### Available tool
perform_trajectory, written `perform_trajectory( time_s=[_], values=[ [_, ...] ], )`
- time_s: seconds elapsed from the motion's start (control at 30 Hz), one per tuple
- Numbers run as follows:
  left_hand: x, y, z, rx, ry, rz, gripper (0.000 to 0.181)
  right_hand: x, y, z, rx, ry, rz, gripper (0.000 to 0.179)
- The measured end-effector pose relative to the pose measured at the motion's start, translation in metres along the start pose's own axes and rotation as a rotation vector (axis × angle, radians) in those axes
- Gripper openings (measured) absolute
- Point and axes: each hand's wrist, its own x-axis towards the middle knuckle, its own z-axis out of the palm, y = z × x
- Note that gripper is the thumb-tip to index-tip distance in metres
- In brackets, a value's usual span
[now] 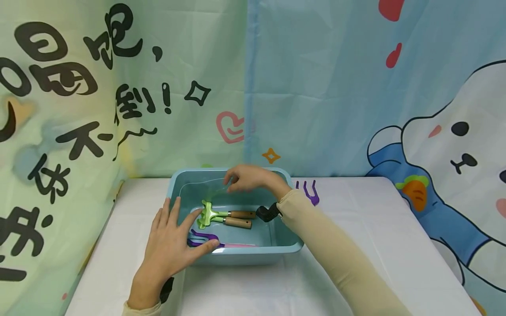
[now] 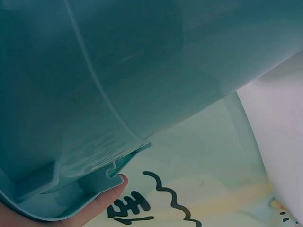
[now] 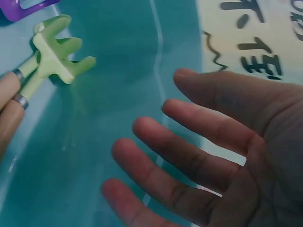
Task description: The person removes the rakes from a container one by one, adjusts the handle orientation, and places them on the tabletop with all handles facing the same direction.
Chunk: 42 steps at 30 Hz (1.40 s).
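A light blue plastic basin (image 1: 261, 250) sits on the table, with hand garden tools inside. Two light green rake heads (image 1: 206, 214) with wooden handles (image 1: 239, 223) lie close together in it. Nearer the front wall is a purple pronged tool (image 1: 205, 235) with a pink handle. My left hand (image 1: 170, 241) is at the basin's front left corner, fingers spread and thumb over the front rim; in the left wrist view a finger (image 2: 111, 198) touches the rim from outside. Over the back of the basin hovers my right hand (image 1: 251, 177), fingers loosely bent and apart, holding nothing.
Behind the basin's right side, another purple pronged tool (image 1: 312, 197) lies on the white-covered table (image 1: 356, 228), partly hidden by the right arm. Printed curtains (image 1: 316, 87) hang right behind the table and along its left side.
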Motion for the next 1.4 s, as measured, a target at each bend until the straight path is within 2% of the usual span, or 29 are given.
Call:
perform_trajectory(
  time_s=[0.23, 0.43, 0.73, 0.97, 1.2, 1.4],
  values=[
    [0.000, 0.000, -0.001, -0.005, -0.011, 0.001, 0.090, 0.028, 0.004, 0.020, -0.087, -0.116, 0.047, 0.040],
    [0.000, 0.000, -0.001, -0.002, 0.003, 0.004, 0.089, 0.042, 0.011, 0.037, -0.108, -0.152, 0.090, 0.040],
    [-0.001, 0.000, -0.001, 0.004, 0.005, 0.004, 0.089, 0.049, 0.024, 0.056, -0.189, -0.171, 0.120, 0.037],
    [-0.001, 0.000, -0.001, 0.000, 0.002, -0.001, 0.089, 0.050, 0.031, 0.066, -0.241, -0.183, 0.173, 0.038],
    [-0.001, 0.000, -0.001, 0.002, 0.000, -0.005, 0.089, 0.049, 0.033, 0.075, -0.249, -0.186, 0.231, 0.038],
    [-0.001, 0.000, -0.001, -0.005, 0.007, -0.004, 0.089, 0.052, 0.031, 0.080, -0.299, -0.187, 0.243, 0.038]
  ],
)
